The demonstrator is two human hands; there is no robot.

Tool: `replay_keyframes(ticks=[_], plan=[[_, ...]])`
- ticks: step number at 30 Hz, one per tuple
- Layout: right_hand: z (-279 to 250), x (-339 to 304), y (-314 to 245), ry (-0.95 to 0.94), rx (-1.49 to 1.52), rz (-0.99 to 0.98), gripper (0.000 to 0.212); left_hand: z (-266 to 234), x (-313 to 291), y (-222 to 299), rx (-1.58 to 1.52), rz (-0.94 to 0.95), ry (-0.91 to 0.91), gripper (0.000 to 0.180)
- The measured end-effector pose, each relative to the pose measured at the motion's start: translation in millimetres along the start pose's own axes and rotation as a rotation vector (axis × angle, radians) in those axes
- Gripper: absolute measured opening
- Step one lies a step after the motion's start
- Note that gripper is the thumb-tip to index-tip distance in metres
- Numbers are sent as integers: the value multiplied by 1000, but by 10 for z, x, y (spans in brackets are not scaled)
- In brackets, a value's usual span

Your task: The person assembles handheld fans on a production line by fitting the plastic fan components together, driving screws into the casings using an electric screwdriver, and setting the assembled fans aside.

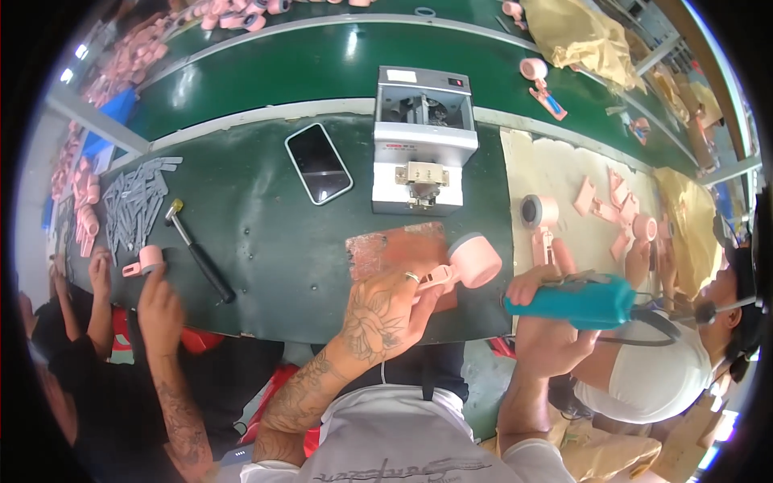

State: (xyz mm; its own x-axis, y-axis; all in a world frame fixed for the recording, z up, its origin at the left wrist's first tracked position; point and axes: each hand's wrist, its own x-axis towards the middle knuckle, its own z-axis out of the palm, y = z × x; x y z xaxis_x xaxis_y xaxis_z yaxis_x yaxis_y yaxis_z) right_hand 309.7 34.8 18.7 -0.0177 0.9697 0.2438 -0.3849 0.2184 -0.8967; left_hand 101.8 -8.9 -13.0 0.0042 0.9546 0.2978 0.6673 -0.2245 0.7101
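Observation:
My left hand (378, 314), closed, grips a pink plastic part (477, 262) by its narrow handle. The part has a round, cup-like head with a grey rim and is held over a worn reddish pad (372, 251). In my right hand (554, 342) is a teal electric screwdriver (576, 303), its body lying sideways and a dark cable trailing off to the right. The screwdriver's tip cannot be made out. Just beyond it, another pink part (541, 219) with a dark-faced round head rests on a tan sheet.
Ahead stands a grey screw-feeder machine (419, 157), with a phone (320, 163) beside it. Leftward lie a hammer (200, 256) and a pile of grey strips (138, 205). A co-worker's hand (159, 306) touches a pink part (150, 259). More pink pieces (620, 201) and another person are at right.

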Motion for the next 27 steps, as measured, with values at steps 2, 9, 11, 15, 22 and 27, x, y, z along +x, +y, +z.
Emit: replay_keyframes(ticks=[2, 9, 11, 15, 22, 27], plan=[[-138, -104, 33, 50, 38, 63, 116, -25, -77, 49, -229, -173, -52, 25], [31, -247, -16, -52, 219, 12, 106, 79, -479, 106, -1104, -581, -161, 27], [245, -283, -119, -114, 135, -156, 112, 179, -550, 169, -1201, -626, -107, 25], [393, -408, -22, -179, 128, -348, 83, 240, -649, 315, -1326, -632, -54, 29], [521, -419, -14, -238, 106, -448, 66, 181, -645, 417, -1330, -692, -114, 30], [567, -431, 17, -206, 63, -414, 61, 257, -686, 402, -1283, -636, -82, 28]])
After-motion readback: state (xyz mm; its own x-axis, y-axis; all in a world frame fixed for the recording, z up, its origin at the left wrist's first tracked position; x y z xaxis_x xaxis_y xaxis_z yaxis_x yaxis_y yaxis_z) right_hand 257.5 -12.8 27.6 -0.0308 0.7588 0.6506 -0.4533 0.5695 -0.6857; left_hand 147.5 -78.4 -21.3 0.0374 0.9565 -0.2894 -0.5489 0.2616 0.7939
